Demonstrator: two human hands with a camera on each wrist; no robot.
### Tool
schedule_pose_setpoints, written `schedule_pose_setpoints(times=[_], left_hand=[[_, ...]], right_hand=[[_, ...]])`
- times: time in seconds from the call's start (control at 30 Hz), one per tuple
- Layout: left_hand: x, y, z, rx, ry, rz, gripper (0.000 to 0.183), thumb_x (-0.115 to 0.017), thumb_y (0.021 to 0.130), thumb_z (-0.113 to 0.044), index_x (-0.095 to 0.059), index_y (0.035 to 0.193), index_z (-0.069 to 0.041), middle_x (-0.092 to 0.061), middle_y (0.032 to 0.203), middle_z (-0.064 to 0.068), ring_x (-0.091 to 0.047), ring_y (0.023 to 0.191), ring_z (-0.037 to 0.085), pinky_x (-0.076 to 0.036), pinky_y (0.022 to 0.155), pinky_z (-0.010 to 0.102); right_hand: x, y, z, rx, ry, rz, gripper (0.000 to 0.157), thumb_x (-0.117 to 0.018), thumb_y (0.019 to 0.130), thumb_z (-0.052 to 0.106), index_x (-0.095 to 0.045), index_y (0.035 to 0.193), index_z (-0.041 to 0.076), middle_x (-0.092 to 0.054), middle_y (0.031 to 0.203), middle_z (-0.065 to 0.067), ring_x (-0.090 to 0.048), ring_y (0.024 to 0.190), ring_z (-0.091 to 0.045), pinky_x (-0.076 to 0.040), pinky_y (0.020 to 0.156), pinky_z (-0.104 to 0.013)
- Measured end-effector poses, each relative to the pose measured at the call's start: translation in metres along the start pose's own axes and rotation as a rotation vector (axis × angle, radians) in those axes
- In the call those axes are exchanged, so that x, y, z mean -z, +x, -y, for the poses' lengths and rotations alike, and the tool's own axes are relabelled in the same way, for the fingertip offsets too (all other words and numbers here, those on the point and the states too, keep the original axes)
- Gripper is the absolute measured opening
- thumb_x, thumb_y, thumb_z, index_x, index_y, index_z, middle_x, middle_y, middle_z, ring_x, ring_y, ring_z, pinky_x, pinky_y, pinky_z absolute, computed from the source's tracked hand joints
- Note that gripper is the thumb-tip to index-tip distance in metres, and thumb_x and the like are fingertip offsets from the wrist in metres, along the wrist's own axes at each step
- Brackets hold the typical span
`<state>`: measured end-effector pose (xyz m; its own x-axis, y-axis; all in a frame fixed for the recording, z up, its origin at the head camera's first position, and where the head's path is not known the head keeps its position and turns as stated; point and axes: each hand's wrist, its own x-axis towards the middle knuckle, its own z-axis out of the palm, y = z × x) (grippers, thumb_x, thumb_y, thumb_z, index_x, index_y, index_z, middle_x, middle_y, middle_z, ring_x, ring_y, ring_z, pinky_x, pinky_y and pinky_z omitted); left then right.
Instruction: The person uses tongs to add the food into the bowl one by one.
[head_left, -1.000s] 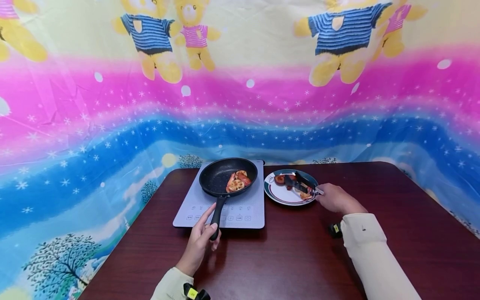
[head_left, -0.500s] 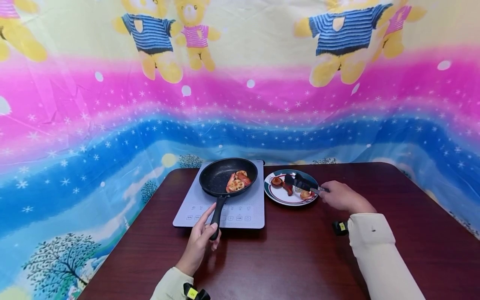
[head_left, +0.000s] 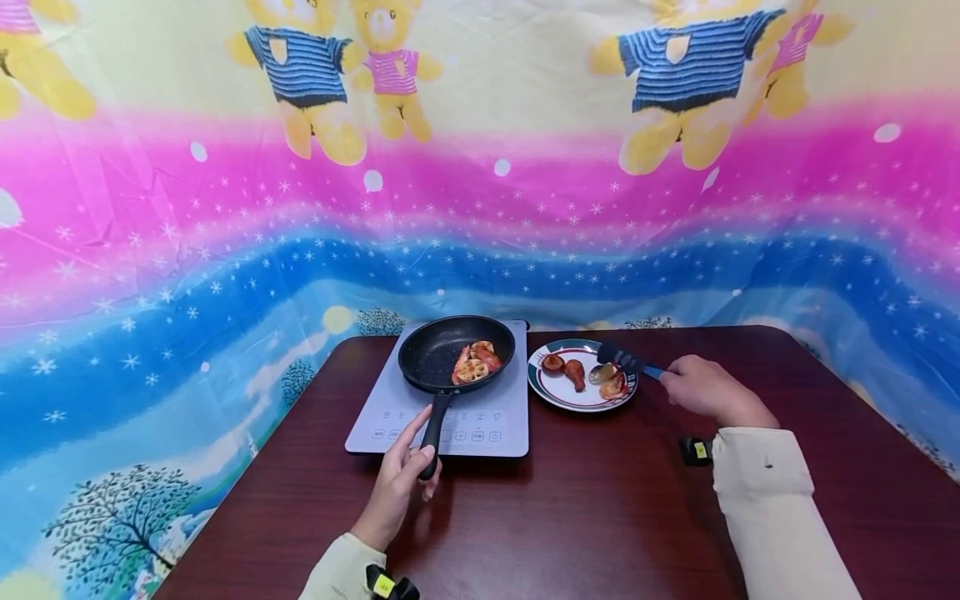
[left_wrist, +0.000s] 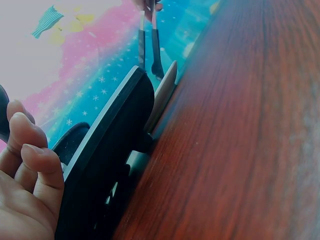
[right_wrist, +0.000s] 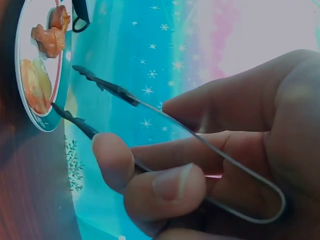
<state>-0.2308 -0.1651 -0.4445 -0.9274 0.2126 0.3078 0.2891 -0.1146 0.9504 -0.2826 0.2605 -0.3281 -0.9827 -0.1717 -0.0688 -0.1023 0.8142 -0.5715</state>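
Teddy-bear cloth [head_left: 501, 208] hangs behind the wooden table [head_left: 585, 517]. I can see the left hand [head_left: 397, 475] gripping the handle [head_left: 433, 429] of a frying pan [head_left: 429, 358], which sits on a pale cooktop [head_left: 371, 417], a lotus slice [head_left: 472, 371] inside. Beside it stands a plate [head_left: 558, 393] bearing a drumstick [head_left: 574, 375]; the right hand [head_left: 708, 390] pinches tongs [head_left: 633, 365], tips spread near the plate's edge.
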Motion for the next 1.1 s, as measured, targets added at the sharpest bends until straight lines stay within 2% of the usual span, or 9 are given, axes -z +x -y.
schedule_pose_setpoints(times=[0.3, 0.53, 0.67, 0.83, 1.1], left_hand=[[-0.001, 0.000, 0.000, 0.008, -0.006, -0.004, 0.052, -0.047, 0.100, -0.017, -0.031, 0.150, -0.014, -0.051, 0.068, 0.008, -0.047, 0.053, 0.013, -0.042, 0.048, 0.024], [-0.001, 0.000, 0.000, 0.004, -0.013, -0.007, 0.053, -0.047, 0.100, -0.016, -0.031, 0.150, -0.013, -0.051, 0.067, 0.008, -0.047, 0.053, 0.014, -0.042, 0.048, 0.024], [-0.001, 0.000, 0.000, 0.003, -0.015, -0.005, 0.053, -0.047, 0.100, -0.016, -0.030, 0.150, -0.013, -0.051, 0.068, 0.008, -0.047, 0.053, 0.013, -0.041, 0.047, 0.024], [0.000, 0.000, -0.001, -0.001, -0.015, -0.005, 0.052, -0.047, 0.100, -0.015, -0.030, 0.150, -0.013, -0.051, 0.067, 0.008, -0.047, 0.053, 0.013, -0.041, 0.047, 0.024], [0.000, 0.000, -0.001, 0.007, -0.014, 0.002, 0.053, -0.047, 0.100, -0.017, -0.030, 0.150, -0.014, -0.052, 0.068, 0.008, -0.047, 0.053, 0.013, -0.042, 0.048, 0.025]], right_hand=[[-0.013, 0.012, -0.001, 0.015, 0.018, 0.011, 0.035, -0.039, 0.101, 0.019, -0.059, 0.106, -0.010, -0.055, 0.076, -0.009, -0.044, 0.058, -0.019, -0.039, 0.054, -0.033], [-0.018, 0.015, -0.004, -0.017, 0.068, 0.021, 0.032, -0.040, 0.100, 0.017, -0.057, 0.106, -0.009, -0.057, 0.072, -0.008, -0.055, 0.064, -0.024, -0.043, 0.058, -0.034], [-0.020, 0.015, -0.006, -0.035, 0.048, 0.014, 0.031, -0.041, 0.099, 0.019, -0.058, 0.101, -0.007, -0.057, 0.073, -0.011, -0.051, 0.062, -0.022, -0.042, 0.055, -0.034], [-0.026, 0.018, -0.002, -0.059, 0.007, 0.007, 0.032, -0.043, 0.097, 0.022, -0.059, 0.100, -0.006, -0.050, 0.073, -0.009, -0.045, 0.062, -0.021, -0.039, 0.055, -0.034], [-0.033, 0.020, 0.001, -0.089, -0.056, -0.018, 0.029, -0.048, 0.096, 0.021, -0.061, 0.096, -0.004, -0.046, 0.070, -0.007, -0.044, 0.061, -0.020, -0.039, 0.055, -0.033]])
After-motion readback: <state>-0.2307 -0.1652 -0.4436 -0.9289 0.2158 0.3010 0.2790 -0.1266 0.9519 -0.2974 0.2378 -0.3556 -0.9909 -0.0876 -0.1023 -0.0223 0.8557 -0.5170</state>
